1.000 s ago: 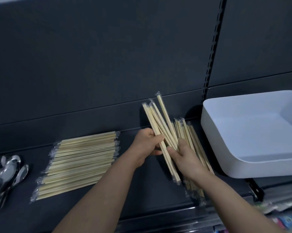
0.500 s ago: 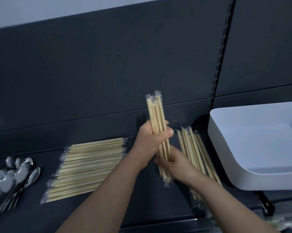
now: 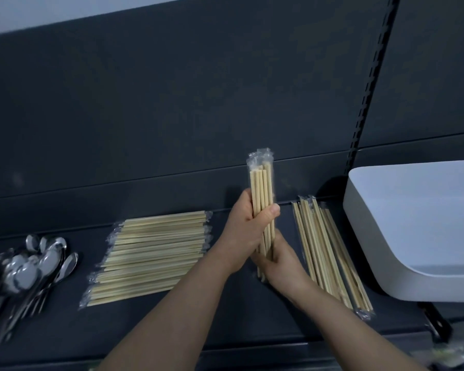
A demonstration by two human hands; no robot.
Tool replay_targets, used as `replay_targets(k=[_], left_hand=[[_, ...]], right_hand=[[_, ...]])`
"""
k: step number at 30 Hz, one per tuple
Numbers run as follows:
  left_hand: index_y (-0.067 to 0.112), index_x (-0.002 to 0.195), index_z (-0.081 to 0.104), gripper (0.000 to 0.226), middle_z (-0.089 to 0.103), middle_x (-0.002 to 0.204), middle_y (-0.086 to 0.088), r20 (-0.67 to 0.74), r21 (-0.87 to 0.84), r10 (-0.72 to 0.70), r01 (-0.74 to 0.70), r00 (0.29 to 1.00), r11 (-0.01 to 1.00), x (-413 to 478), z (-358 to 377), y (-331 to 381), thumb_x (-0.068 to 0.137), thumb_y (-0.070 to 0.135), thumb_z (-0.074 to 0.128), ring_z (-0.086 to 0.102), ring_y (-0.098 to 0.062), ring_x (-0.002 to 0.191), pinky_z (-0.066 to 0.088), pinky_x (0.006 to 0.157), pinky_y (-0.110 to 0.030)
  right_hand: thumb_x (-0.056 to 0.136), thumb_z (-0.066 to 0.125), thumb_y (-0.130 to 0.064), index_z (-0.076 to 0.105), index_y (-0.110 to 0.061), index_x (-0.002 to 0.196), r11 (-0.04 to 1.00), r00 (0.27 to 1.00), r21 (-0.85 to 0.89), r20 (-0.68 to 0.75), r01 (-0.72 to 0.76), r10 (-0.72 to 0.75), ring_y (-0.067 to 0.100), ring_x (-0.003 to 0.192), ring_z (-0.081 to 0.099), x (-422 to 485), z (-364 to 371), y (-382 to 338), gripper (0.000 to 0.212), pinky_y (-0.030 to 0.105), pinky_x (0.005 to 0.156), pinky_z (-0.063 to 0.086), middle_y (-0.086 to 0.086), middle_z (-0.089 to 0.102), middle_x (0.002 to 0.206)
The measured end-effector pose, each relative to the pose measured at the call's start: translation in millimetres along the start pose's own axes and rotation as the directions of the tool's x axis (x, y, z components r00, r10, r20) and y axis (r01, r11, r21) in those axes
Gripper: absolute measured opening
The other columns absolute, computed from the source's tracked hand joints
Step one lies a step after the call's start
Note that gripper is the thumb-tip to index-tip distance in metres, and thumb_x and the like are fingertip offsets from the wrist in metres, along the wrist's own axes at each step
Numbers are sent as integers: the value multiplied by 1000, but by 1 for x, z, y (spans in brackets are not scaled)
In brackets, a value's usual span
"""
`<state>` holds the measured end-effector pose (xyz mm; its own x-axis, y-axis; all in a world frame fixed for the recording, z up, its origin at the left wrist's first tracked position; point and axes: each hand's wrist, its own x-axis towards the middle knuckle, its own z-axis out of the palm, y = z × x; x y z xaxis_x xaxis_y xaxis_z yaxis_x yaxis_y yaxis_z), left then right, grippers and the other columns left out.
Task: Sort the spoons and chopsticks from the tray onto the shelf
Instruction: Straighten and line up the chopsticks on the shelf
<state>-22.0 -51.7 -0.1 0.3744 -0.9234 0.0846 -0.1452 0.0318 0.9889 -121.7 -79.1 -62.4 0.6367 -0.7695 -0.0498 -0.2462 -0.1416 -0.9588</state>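
Head view: both hands meet at the middle of the dark shelf (image 3: 225,317), gripping one bundle of chopsticks (image 3: 261,188) that stands nearly upright. The left hand (image 3: 245,231) wraps the bundle's middle, with its thumb laid across the front. The right hand (image 3: 281,259) curls round the lower end from beneath, just under the left hand and touching it. The sticks in the bundle are pale bamboo, squared at the top, each sealed in a clear plastic sleeve whose crinkled ends stick up above the wood. Their tops are nearly level and show against the dark back panel (image 3: 172,103).

To the left, a flat stack of chopsticks (image 3: 153,253) in the same wrappers lies on the shelf, the sticks running side to side and roughly parallel. Further left a heap of shiny metal spoons (image 3: 35,266) rests with bowls toward the back panel, partly blurred at the picture's edge. To the right of the hands a looser row of chopsticks (image 3: 324,250) lies front to back, slightly fanned. Just beyond it sits a white tray (image 3: 412,236) with rounded corners. A slotted upright (image 3: 370,89) runs up the panel above the tray's left corner.
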Motion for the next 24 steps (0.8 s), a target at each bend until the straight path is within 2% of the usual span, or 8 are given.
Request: replay_targets(k=[4,9,12,14,16,18,21,24], left_hand=[[18,111,54,34,65,88,3,-86,-115,14,-24,996,993,-14,-26,-1,80,25,66,65,-17,94,53,93,-33],[6,104,55,25,62,81,-8,-356,-247,-55,-37,933,968,-43,-94,-12,84,5,70,66,-16,74,57,79,-31],[-7,100,56,51,65,88,-16,-548,-210,-151,39,822,977,-70,-158,-35,68,24,79,65,-26,80,55,80,-43],[-1,109,55,65,68,102,-16,-615,-164,-251,190,747,968,-90,-196,-54,61,33,82,67,-30,92,55,87,-47],[11,108,52,50,64,103,-8,-622,-129,-332,325,709,937,-112,-221,-70,69,21,82,64,-25,95,54,87,-40],[19,106,51,42,61,110,-6,-619,-60,-342,391,707,918,-131,-238,-87,76,12,79,61,-23,99,52,91,-37],[22,112,51,41,52,121,-3,-589,158,-302,473,750,867,-147,-259,-103,80,20,77,52,-21,111,46,95,-34],[21,128,49,54,44,133,-4,-547,506,-205,516,811,691,-158,-270,-106,81,34,72,37,-24,124,39,102,-39]], right_hand=[[95,52,-13,38,-20,97,988,998,-151,64,33,-24,11,69,50,-4,22,-7,16,35,61,46,3,51,83],[95,46,-13,32,-22,89,891,990,-445,136,88,-30,17,74,49,-6,75,-29,17,31,60,36,-1,48,83],[89,44,-3,35,-21,100,751,987,-655,161,88,25,24,95,51,-10,112,-46,23,34,79,39,-1,47,96],[86,41,2,38,-21,120,649,980,-756,180,80,89,27,110,47,-17,135,-57,41,39,90,36,1,49,114],[86,42,3,34,-22,136,543,977,-834,185,99,107,26,118,43,-22,156,-60,57,39,96,32,3,47,127],[86,46,0,31,-26,142,475,979,-868,194,144,59,23,121,42,-24,176,-55,64,41,100,30,1,48,128],[88,51,-8,32,-33,141,462,986,-874,165,154,-17,19,124,40,-25,191,-45,62,41,102,27,-4,47,130],[84,66,-38,38,-41,137,489,989,-860,138,147,-54,15,128,30,-26,187,-44,61,43,109,20,-10,41,133]])
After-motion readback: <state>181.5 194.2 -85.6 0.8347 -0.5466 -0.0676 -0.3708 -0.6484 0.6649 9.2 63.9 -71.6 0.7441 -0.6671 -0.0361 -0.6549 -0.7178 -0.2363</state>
